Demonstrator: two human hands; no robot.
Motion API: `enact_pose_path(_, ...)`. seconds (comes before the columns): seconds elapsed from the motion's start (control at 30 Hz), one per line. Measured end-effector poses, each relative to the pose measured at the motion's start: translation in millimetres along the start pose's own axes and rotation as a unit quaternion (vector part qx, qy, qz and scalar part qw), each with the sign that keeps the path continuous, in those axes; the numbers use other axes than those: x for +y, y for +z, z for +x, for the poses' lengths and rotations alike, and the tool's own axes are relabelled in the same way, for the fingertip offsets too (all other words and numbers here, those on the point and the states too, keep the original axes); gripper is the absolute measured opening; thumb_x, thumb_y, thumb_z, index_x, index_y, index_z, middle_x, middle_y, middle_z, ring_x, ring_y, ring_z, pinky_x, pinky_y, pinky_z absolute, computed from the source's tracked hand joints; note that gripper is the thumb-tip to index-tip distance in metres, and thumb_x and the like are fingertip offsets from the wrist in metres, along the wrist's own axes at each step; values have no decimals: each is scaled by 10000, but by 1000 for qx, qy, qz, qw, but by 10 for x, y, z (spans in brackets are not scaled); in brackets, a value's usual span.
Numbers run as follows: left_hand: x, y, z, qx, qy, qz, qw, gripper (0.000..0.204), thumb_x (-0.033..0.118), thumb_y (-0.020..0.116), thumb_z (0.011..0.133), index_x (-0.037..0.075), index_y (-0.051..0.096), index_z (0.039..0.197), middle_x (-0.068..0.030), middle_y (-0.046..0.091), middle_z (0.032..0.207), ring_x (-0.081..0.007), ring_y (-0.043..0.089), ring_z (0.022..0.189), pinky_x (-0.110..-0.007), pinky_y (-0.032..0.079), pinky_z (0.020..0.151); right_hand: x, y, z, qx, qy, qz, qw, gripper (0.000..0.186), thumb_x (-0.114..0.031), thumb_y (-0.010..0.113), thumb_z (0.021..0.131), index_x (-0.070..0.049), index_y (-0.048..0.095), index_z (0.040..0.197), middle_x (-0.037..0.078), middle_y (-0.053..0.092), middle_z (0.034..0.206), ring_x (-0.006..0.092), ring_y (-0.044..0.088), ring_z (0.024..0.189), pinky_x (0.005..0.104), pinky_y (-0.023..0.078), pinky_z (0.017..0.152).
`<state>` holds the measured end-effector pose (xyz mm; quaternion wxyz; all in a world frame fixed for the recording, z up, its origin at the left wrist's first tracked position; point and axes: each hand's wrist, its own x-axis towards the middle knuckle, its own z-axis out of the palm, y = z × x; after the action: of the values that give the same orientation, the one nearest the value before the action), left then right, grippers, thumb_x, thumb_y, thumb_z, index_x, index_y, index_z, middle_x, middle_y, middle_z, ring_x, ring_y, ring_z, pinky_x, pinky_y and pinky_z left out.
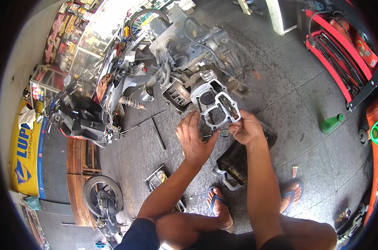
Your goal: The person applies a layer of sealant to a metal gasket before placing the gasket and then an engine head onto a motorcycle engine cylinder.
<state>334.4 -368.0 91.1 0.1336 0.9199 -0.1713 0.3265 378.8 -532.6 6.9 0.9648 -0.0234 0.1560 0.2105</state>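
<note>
Because the casting (220,109) sits at the near end of the engine (199,54), I pinch its right edge with my right hand (247,128), probably to steady it; my left hand (195,141) curves beside its left, gripping or not, I cannot tell.

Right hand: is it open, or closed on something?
Closed on something: the right hand has its thumb and fingers at the lower right edge of the grey metal casting, apparently pinching it.

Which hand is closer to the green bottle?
The right hand, holding the silver engine part by its right side; the left hand is farther from the green bottle.
</note>
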Motion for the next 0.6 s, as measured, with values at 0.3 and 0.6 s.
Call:
enact_pose_path(0.3,-181,157,-393,-139,-286,-621,716,449,-68,618,896,75,524,1311,-37,603,1067,-122,555,918,-287,461,808,9,-17,8,3,6,-9,1000,104,-98,610,936,-65,642,842,-6,586,680,69,455,521,230,350,494)
enact_pose_path(0.6,-457,213,-13,-301,-236,-661,646,314,-77,580,915,73,639,1184,5,636,1108,-92,566,928,-269,477,817,-73,-26,6,17,6,-15,1000,104,-139,714,865,-51,660,867,-11,598,698,83,477,532,251,381,505)
